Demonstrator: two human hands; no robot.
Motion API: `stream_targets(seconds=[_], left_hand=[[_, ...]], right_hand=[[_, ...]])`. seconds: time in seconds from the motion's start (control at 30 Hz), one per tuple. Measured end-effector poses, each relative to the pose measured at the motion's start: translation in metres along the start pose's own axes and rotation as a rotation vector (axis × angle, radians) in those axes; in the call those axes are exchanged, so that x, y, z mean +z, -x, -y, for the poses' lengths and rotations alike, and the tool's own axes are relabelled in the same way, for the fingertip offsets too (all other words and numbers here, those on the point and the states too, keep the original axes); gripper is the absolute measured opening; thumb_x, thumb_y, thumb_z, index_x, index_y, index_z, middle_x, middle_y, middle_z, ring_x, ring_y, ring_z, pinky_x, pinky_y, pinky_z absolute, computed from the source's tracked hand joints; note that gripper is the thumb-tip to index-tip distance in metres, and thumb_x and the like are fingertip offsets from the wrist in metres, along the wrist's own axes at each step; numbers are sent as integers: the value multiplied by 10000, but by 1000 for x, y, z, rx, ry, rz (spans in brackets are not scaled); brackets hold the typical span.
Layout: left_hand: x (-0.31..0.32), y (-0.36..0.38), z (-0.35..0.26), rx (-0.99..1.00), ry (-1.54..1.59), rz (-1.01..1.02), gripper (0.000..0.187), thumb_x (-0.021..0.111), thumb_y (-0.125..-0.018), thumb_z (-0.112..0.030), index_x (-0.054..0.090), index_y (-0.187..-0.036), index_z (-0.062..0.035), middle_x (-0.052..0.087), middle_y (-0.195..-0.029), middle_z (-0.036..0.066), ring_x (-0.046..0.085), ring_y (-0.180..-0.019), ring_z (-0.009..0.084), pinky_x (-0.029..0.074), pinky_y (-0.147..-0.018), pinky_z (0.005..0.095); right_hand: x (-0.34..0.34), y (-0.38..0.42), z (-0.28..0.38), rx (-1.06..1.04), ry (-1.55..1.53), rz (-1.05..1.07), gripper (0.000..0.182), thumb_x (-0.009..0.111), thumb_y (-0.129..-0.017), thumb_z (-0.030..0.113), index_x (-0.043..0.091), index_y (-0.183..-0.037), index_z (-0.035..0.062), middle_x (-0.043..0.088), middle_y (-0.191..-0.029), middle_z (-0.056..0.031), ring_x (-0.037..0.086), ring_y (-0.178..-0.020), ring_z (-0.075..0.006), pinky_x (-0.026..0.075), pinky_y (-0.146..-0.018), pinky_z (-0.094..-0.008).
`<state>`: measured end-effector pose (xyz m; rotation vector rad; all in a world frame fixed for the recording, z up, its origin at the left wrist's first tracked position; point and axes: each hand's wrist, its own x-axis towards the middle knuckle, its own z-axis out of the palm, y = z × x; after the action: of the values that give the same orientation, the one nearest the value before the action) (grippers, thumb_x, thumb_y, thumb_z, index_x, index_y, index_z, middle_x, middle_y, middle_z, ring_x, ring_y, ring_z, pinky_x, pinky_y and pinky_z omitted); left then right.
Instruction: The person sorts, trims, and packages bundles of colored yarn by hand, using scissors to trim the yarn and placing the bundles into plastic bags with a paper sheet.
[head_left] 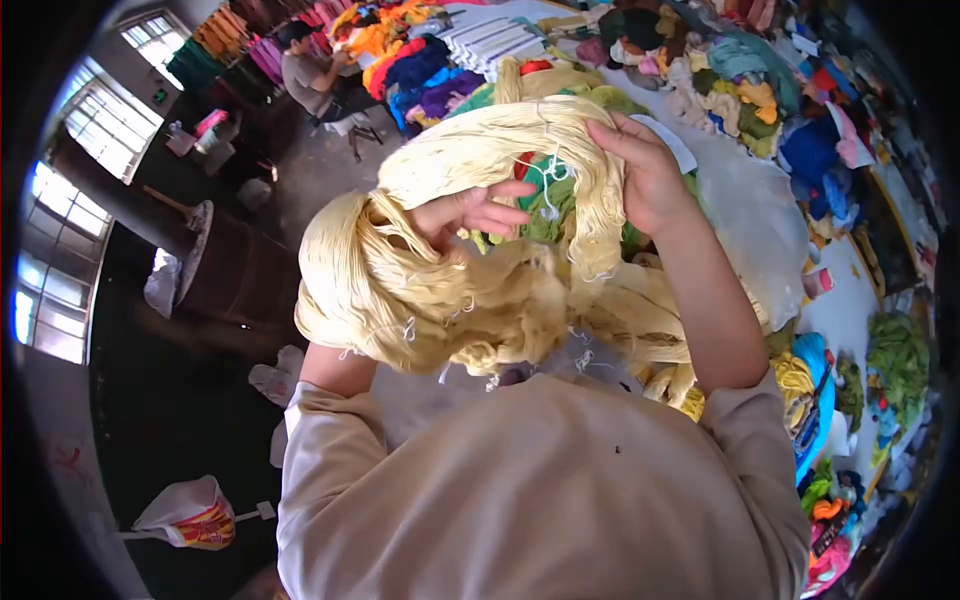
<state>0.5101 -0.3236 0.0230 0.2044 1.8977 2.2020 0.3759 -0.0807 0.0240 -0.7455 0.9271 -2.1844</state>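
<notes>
A large pale-yellow skein of yarn is stretched in a loop between my two hands, in front of my chest. My left hand reaches through the loop with its fingers apart, and thick bundles of the yarn lie over its wrist and forearm. On the other side, my right hand pinches the skein's right end, thumb on top. White tie threads hang inside the loop. More pale-yellow yarn drapes below, between my arms.
Piles of coloured yarn cover the table at the back and right. A clear plastic sheet lies right of my right arm. Another person sits at the back left. A rusty drum stands at left.
</notes>
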Motion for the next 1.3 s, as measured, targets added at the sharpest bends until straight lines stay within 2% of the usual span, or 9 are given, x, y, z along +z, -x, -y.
stream_targets(seconds=[0.2, 0.4, 0.5, 0.67, 0.83, 0.93, 1.13, 1.23, 1.3], left_hand=[[-60, 70, 62, 45, 389, 905, 629, 505, -1004, -173, 202, -1511, 43, 485, -1347, 254, 488, -1248, 304, 403, -1032, 429], [-201, 232, 35, 510, 216, 306, 646, 393, -1016, -442, 365, -1409, 69, 620, -813, 145, 579, -690, 186, 481, -637, 292], [-250, 327, 41, 566, 202, -159, 741, 307, -1018, -565, 426, -1390, 65, 619, -570, 64, 554, -444, 123, 477, -468, 239], [-284, 389, 111, 382, 412, -728, 717, 249, -1032, -562, 441, -1406, 19, 618, -593, 28, 530, -448, 106, 461, -456, 241], [-278, 347, 159, 96, 647, -903, 630, 257, -1058, -492, 457, -1379, 12, 658, -652, 46, 597, -520, 170, 524, -571, 283], [-315, 370, 206, 19, 740, -638, 631, 253, -1057, -489, 427, -1394, 14, 707, -728, 85, 672, -602, 190, 556, -557, 284], [-264, 331, 177, -162, 682, -985, 560, 361, -1049, -468, 595, -1224, 10, 571, -561, 13, 538, -478, 128, 509, -520, 274], [-244, 294, 174, -195, 718, -880, 517, 379, -1062, -422, 614, -1196, 18, 568, -580, 20, 518, -495, 131, 465, -504, 289], [-258, 293, 226, -217, 660, -594, 557, 314, -1068, -452, 553, -1280, 4, 562, -574, 3, 482, -462, 129, 423, -482, 273]], right_hand=[[-54, -29, -42, -70, -210, -451, 338, 568, -967, 193, 582, -1242, -3, 661, -1167, -118, 629, -1087, -242, 493, -978, -382], [-126, -36, -73, -167, -70, -901, 344, 527, -999, 255, 591, -1246, 25, 674, -1151, -90, 630, -1085, -234, 490, -976, -390], [-130, -52, -77, -35, -29, -861, 386, 544, -985, 276, 575, -1267, 15, 660, -1196, -105, 623, -1107, -259, 483, -990, -401], [-71, -124, -133, 143, 13, -562, 374, 600, -948, 218, 569, -1258, 9, 661, -1172, -109, 633, -1090, -240, 493, -972, -386], [11, -215, -148, 40, -56, -424, 406, 547, -977, 264, 541, -1288, 3, 631, -1241, -118, 600, -1161, -265, 450, -1038, -410], [11, -283, -121, -132, -7, -486, 381, 528, -965, 250, 568, -1253, 4, 642, -1221, -127, 607, -1146, -290, 464, -1026, -434], [-180, -393, -65, -213, 181, -600, 365, 543, -954, 269, 605, -1208, 13, 675, -1165, -108, 631, -1094, -290, 480, -999, -449], [-262, -397, -53, 47, 552, -1046, 325, 592, -932, 281, 629, -1165, 59, 683, -1075, -75, 636, -993, -229, 501, -880, -409], [-258, -361, -83, 75, 844, -876, 325, 685, -861, 220, 626, -1140, 66, 669, -1014, -55, 621, -914, -193, 492, -817, -367]])
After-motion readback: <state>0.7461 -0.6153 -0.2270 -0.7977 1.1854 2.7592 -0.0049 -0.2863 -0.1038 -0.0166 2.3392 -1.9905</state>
